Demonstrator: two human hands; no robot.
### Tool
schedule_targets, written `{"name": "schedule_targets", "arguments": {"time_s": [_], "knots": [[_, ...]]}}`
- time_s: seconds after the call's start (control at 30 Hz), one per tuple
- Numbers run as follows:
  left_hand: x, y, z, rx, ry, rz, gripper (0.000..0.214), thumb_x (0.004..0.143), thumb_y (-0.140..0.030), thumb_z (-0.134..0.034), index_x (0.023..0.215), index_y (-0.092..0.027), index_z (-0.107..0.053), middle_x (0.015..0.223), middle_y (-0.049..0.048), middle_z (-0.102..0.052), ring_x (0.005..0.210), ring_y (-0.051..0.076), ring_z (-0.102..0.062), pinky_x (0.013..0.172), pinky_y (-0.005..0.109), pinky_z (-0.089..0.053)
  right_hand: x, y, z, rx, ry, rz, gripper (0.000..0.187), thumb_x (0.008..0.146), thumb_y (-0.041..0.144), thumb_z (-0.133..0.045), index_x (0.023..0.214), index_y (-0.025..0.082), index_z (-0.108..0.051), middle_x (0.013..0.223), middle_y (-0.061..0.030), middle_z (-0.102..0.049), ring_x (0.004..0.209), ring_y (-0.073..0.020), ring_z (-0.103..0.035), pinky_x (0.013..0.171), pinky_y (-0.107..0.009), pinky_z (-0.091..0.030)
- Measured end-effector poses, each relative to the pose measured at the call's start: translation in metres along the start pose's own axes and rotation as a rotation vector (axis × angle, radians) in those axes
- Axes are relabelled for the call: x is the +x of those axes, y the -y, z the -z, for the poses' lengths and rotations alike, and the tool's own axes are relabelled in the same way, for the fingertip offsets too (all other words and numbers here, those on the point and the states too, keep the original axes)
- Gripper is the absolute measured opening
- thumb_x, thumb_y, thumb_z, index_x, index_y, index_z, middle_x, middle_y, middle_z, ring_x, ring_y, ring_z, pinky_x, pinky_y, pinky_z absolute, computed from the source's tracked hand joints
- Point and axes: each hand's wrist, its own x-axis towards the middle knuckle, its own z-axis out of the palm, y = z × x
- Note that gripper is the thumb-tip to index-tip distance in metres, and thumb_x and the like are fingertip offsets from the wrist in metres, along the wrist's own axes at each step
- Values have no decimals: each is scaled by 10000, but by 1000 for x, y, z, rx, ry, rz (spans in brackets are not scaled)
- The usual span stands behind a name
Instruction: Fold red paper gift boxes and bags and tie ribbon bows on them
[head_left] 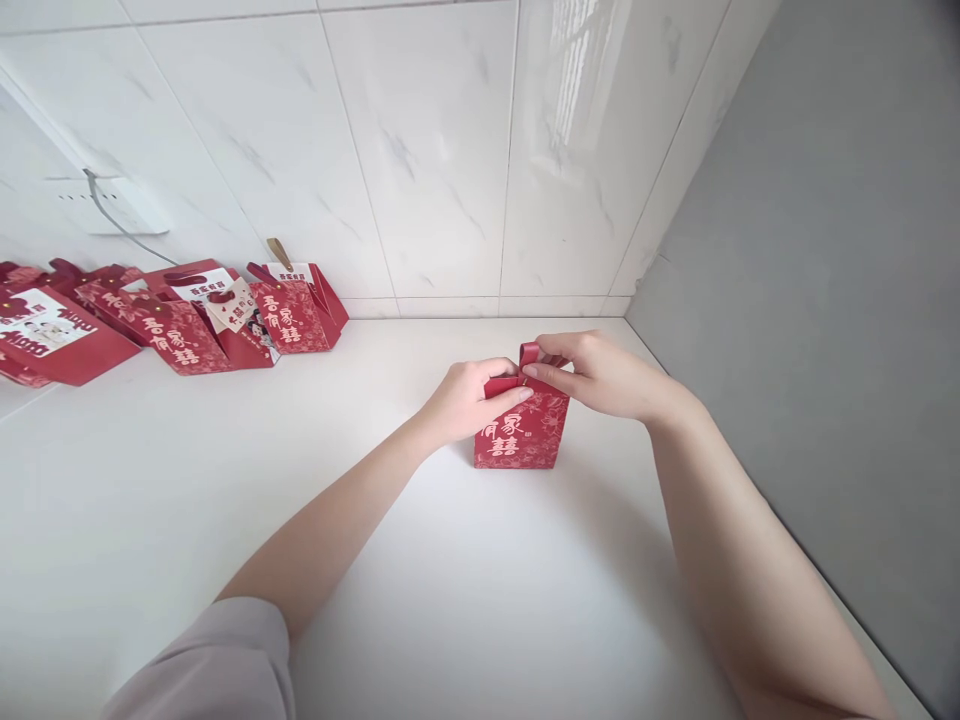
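Note:
A red gift box (pixel 521 435) with pale characters and a floral print stands upright on the white table, its top edges drawn together. A looped red strap (pixel 529 353) rises from its top. My left hand (pixel 478 398) grips the box's upper left edge, thumb on the front face and fingers behind. Across from it, my right hand (pixel 585 372) pinches the upper right edge beside the strap, with the thumb in front. The backs of both grips are hidden behind the box.
Several similar red gift boxes (pixel 296 318) stand along the wall at the left, some with strap handles. A wall socket (pixel 112 205) with a grey cable sits above them. White marbled tiles (pixel 427 150) back the table (pixel 405 590); a grey surface (pixel 840 300) borders its right edge.

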Motion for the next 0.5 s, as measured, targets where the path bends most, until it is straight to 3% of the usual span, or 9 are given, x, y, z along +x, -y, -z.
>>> {"name": "schedule_targets", "arguments": {"time_s": [0.17,0.3,0.5], "knots": [[0,4,-3,61,-28,-42,242,855,-386,-546,767,-178,-633,683,-24,-564,614,110,-473,564,231,-351,-1,-1,2,10,40,31,153,914,313,-506,917,234,-638,869,-6,-683,750,-164,-600,619,-266,-406],[1,7,-4,100,-70,-53,253,844,-375,-564,689,-175,-576,603,-43,-486,570,96,-407,537,224,-324,1,-2,0,-28,36,13,184,922,330,-490,897,221,-636,837,-11,-678,684,-155,-578,587,-266,-384],[2,8,-1,140,-38,-100,241,840,-334,-573,663,-176,-529,595,-50,-460,571,92,-378,549,229,-319,2,-3,-3,-77,66,50,187,932,309,-458,844,217,-595,738,8,-637,550,-123,-481,528,-261,-326]]}}
